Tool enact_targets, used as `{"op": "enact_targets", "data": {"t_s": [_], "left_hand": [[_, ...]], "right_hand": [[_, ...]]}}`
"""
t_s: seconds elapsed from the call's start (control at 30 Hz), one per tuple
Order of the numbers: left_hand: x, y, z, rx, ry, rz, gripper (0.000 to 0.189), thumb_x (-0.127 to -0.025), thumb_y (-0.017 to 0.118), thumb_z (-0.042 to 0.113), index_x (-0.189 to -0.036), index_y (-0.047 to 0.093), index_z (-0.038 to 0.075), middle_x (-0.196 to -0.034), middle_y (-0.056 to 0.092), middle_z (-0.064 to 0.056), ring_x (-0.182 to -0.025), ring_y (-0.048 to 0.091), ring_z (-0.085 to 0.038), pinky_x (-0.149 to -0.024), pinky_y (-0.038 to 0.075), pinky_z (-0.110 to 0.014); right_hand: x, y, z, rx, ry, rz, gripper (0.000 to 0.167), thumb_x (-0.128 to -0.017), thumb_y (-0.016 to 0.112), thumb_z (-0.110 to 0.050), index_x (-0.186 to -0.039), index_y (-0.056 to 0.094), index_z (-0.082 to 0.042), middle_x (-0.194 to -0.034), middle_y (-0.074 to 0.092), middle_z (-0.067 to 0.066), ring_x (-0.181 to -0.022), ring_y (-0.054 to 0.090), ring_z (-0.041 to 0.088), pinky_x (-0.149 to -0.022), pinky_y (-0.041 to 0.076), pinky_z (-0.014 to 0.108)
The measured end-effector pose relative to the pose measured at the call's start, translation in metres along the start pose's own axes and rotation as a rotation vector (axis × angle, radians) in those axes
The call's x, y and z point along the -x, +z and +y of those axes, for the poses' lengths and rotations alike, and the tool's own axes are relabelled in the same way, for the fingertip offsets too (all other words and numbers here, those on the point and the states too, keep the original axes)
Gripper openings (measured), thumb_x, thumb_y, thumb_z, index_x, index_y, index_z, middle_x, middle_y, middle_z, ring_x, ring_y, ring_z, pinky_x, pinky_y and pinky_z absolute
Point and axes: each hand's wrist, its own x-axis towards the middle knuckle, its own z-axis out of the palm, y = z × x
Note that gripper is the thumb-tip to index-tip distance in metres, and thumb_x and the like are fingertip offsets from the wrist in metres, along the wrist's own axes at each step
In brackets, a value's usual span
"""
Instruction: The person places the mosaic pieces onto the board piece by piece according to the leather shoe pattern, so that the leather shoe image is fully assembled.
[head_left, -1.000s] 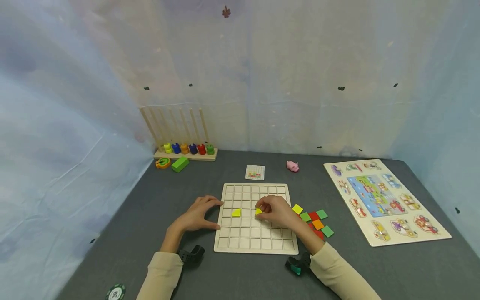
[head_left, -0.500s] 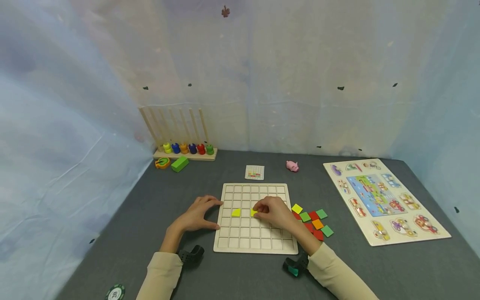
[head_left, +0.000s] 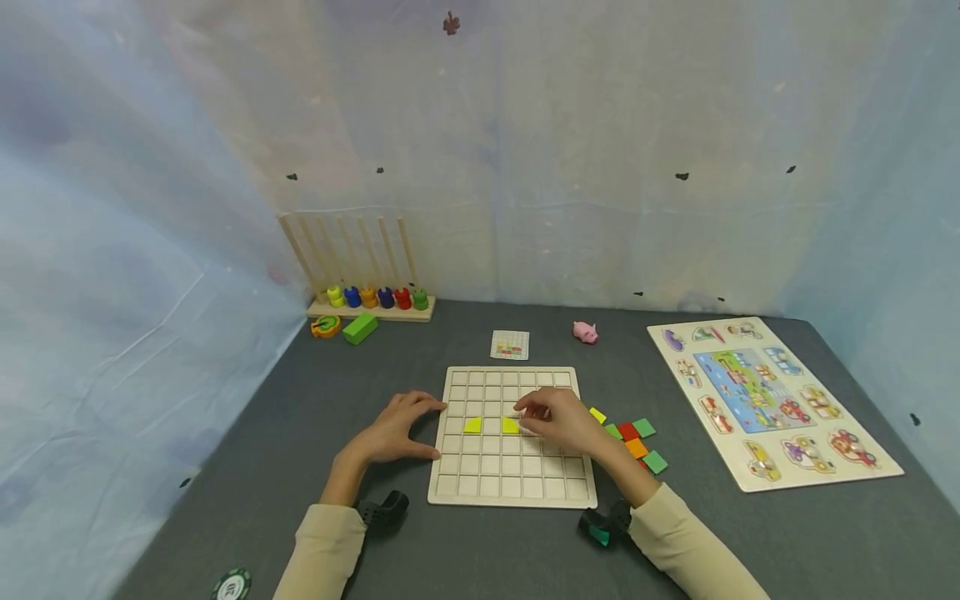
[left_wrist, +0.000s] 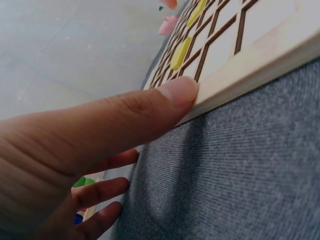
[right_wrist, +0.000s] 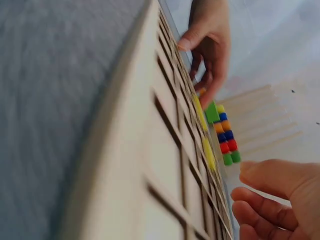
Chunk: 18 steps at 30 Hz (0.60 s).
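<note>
Pale wooden grid board, square cells divided by dark grooves, lies flat, its left edge touched by the left hand. Two yellow square tiles sit on it in one row, a single cell between them: left tile and right tile, the latter just beside the right hand's thumb. Full seating of left tile cannot be determined.

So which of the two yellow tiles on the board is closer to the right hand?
The yellow tile farther right, just by the right hand; the other yellow tile sits farther left, nearer the left hand.
</note>
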Motion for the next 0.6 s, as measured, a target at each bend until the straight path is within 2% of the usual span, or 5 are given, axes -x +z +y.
{"op": "enact_targets", "data": {"t_s": [0.13,0.33,0.6], "left_hand": [[0.000,0.000,0.000,0.009,0.011,0.003,0.072,-0.070,0.080,0.039,-0.132,0.052,0.017,-0.133,0.044,-0.005,-0.121,0.034,-0.028,-0.098,0.031,-0.054],[0.000,0.000,0.000,0.007,0.012,0.005,0.072,-0.070,0.080,0.040,-0.132,0.052,0.017,-0.133,0.044,-0.005,-0.121,0.035,-0.028,-0.098,0.031,-0.054],[0.000,0.000,-0.001,0.013,0.013,0.004,0.073,-0.070,0.080,0.041,-0.132,0.052,0.016,-0.133,0.044,-0.005,-0.121,0.035,-0.028,-0.098,0.031,-0.054]], "right_hand": [[0.009,-0.017,0.008,0.018,-0.013,0.012,0.019,-0.086,0.066,-0.011,-0.103,0.068,-0.003,-0.087,0.065,0.001,-0.071,0.056,0.008,-0.062,0.047,0.024],[0.027,-0.044,0.015,0.044,0.037,0.019,0.020,-0.087,0.066,-0.012,-0.105,0.067,-0.004,-0.095,0.065,0.006,-0.075,0.057,0.010,-0.063,0.047,0.025],[0.056,-0.066,0.030,0.079,0.020,0.051,0.016,-0.085,0.068,-0.010,-0.101,0.068,-0.005,-0.089,0.063,0.002,-0.072,0.053,0.006,-0.060,0.045,0.024]]}}
